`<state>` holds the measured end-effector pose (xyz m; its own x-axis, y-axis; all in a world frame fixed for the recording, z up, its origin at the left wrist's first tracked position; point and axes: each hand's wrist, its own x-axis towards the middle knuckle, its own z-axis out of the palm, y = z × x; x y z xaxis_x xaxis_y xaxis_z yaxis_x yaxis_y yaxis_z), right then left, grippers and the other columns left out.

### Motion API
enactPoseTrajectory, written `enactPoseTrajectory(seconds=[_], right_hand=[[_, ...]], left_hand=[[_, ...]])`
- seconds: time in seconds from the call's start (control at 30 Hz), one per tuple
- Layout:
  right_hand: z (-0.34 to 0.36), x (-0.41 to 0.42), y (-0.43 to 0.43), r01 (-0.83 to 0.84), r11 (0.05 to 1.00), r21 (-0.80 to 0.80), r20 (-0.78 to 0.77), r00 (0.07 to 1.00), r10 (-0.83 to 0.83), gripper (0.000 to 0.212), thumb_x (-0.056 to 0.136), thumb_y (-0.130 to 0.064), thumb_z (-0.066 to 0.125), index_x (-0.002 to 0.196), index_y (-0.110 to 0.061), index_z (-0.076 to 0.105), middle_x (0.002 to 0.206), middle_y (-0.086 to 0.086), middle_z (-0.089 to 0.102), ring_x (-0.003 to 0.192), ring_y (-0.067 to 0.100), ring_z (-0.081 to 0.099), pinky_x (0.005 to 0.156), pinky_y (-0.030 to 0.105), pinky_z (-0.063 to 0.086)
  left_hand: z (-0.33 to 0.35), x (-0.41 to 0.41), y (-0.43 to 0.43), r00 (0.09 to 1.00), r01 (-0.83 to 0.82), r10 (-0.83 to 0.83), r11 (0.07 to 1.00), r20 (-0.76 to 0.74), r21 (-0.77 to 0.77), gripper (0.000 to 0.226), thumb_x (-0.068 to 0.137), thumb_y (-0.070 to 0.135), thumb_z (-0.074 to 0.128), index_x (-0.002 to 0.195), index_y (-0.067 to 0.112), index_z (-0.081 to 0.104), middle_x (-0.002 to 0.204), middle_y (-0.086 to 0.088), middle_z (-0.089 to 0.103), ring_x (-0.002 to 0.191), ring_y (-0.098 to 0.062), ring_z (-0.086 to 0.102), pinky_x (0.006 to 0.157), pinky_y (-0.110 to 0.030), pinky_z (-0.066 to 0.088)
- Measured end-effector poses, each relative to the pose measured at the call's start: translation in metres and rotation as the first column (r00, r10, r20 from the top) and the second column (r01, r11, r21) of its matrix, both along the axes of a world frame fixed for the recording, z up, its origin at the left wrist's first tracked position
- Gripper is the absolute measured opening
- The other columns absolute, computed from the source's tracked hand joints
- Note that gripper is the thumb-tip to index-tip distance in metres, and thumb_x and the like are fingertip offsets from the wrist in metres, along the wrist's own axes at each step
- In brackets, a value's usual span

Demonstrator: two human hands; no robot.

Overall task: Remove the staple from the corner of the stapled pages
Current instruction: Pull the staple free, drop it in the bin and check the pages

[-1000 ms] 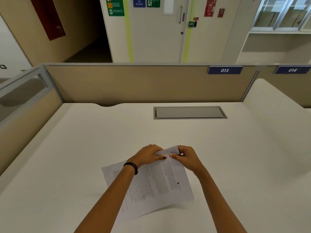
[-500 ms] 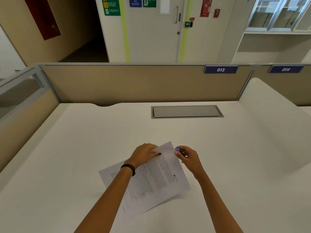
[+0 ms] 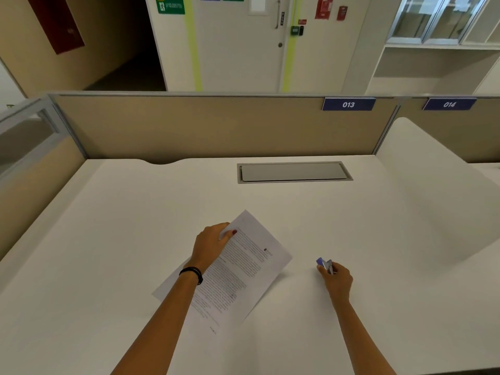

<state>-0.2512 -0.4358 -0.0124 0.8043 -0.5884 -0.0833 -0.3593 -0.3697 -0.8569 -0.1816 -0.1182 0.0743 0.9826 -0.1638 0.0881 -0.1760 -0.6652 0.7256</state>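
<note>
arms bare, no sleeves | blk wristband (image 3: 192,274) L wrist | red nail polish

Head view: looks forward-down over desk (image 3: 270,201), close.

This is an office. A big white desk (image 3: 135,212) has low tan walls (image 3: 203,125) around it, like a work booth. A blue sign (image 3: 348,104) says 013, and the next one (image 3: 449,104) says 014. A grey flap (image 3: 293,172) is set in the desk. A printed paper (image 3: 251,255) lies on it. Behind is a door (image 3: 238,50) with a green exit sign (image 3: 170,6) beside it.
</note>
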Motion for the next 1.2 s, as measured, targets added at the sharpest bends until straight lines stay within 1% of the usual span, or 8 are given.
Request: enactPoseTrajectory(seconds=[0.33,0.43,0.5,0.6,0.73,0.93,1.07,1.2], right_hand=[[-0.005,0.0,-0.011,0.141,0.987,-0.077,-0.03,0.989,-0.144,0.056,0.078,-0.019,0.073,0.048,-0.015,0.026,0.053,0.004,0.028,0.047,0.018,0.026,0.048,0.028,0.018],[0.0,0.005,0.001,0.147,0.975,-0.168,0.015,0.989,-0.147,0.013,0.079,-0.008,0.069,0.085,0.001,0.062,0.086,0.021,0.052,0.083,0.034,0.053,0.067,0.034,0.043],[0.009,0.012,0.013,0.069,0.996,-0.056,0.116,0.991,-0.062,0.036,0.082,0.003,0.061,0.117,0.002,0.055,0.107,0.022,0.053,0.096,0.032,0.054,0.074,0.026,0.048],[0.03,0.023,0.036,-0.244,0.96,0.138,0.179,0.959,0.218,0.038,0.085,-0.001,0.061,0.122,-0.006,0.053,0.106,0.016,0.06,0.089,0.023,0.06,0.069,0.001,0.045],[0.035,0.044,0.067,-0.555,0.747,0.367,0.042,0.811,0.583,0.051,0.084,-0.022,0.066,0.13,-0.021,0.044,0.115,0.001,0.062,0.103,0.015,0.062,0.085,0.025,0.05],[0.021,0.068,0.107,-0.556,0.665,0.498,0.125,0.805,0.58,0.037,0.083,-0.011,0.066,0.119,-0.013,0.057,0.108,0.006,0.07,0.093,0.018,0.071,0.069,0.028,0.06],[0.016,0.086,0.126,-0.475,0.727,0.495,0.126,0.868,0.481,0.024,0.086,-0.007,0.062,0.11,-0.008,0.061,0.103,0.01,0.071,0.084,0.014,0.072,0.061,0.023,0.058],[0.01,0.114,0.143,-0.429,0.763,0.483,0.088,0.891,0.445,0.019,0.087,-0.003,0.059,0.103,-0.012,0.062,0.103,0.012,0.07,0.082,0.017,0.071,0.061,0.024,0.06]], left_hand=[[0.0,0.0,0.007,0.999,-0.029,0.032,0.997,0.042,-0.068,0.023,0.094,0.036,0.049,0.082,0.022,0.062,0.073,0.004,0.065,0.062,-0.01,0.06,0.055,-0.018,0.043],[0.002,0.005,0.01,0.998,-0.041,0.046,0.991,0.035,-0.124,0.026,0.093,0.04,0.05,0.081,0.021,0.063,0.071,0.006,0.065,0.058,-0.004,0.059,0.053,-0.015,0.043],[0.005,0.006,0.01,0.998,-0.038,0.046,0.979,0.037,-0.198,0.028,0.09,0.045,0.05,0.078,0.023,0.062,0.066,0.01,0.064,0.054,0.0,0.058,0.049,-0.01,0.042],[0.008,0.012,0.01,0.997,-0.049,0.065,0.952,0.042,-0.303,0.023,0.087,0.047,0.051,0.073,0.03,0.06,0.065,0.011,0.063,0.054,0.004,0.057,0.048,-0.009,0.043],[0.008,0.028,0.013,0.993,-0.117,0.11,0.912,-0.042,-0.393,0.02,0.092,0.033,0.054,0.087,0.016,0.065,0.078,-0.001,0.066,0.065,-0.01,0.06,0.06,-0.025,0.05],[0.007,0.047,0.033,0.981,-0.195,0.181,0.858,-0.075,-0.475,0.026,0.094,0.029,0.053,0.091,0.005,0.062,0.08,-0.005,0.064,0.068,-0.015,0.057,0.061,-0.032,0.048],[0.001,0.063,0.05,0.974,-0.227,0.203,0.872,-0.104,-0.433,0.031,0.093,0.027,0.054,0.121,0.013,0.054,0.112,-0.005,0.064,0.098,-0.02,0.061,0.086,-0.042,0.054],[-0.017,0.074,0.061,0.976,-0.209,0.186,0.95,-0.114,-0.233,0.077,0.088,0.026,0.062,0.147,0.016,0.015,0.154,-0.012,0.022,0.141,-0.028,0.023,0.115,-0.046,0.024]])
